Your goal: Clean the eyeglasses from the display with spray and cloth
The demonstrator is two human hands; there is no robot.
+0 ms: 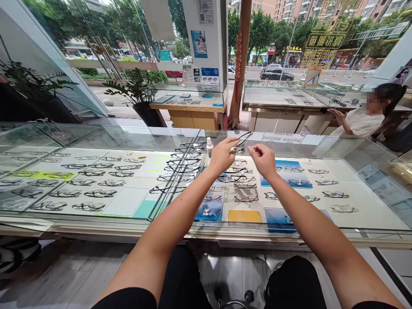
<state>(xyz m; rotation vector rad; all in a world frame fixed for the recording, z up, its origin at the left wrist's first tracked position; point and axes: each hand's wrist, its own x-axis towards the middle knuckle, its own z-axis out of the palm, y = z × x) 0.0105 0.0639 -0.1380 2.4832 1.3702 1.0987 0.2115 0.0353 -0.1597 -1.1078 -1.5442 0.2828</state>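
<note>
Above the glass counter, my left hand (222, 154) is closed on a pair of dark-framed eyeglasses (245, 136), one thin part of which sticks out past the fingers. A ring shows on that hand. Just to the right, my right hand (264, 161) is closed in a pinch, apart from the eyeglasses; whatever its fingertips may hold is too small to make out. Beside my left hand stands a small white bottle (209, 148). A column of dark eyeglasses (183, 162) lies on the counter top to the left of my left forearm.
The glass display counter (128, 223) holds many eyeglasses in rows, blue cards and a yellow case (244, 216). A person in white (367, 118) stands beyond it at right. Further display cases (189, 96), a potted plant (141, 96) and a wooden post (238, 81) are behind.
</note>
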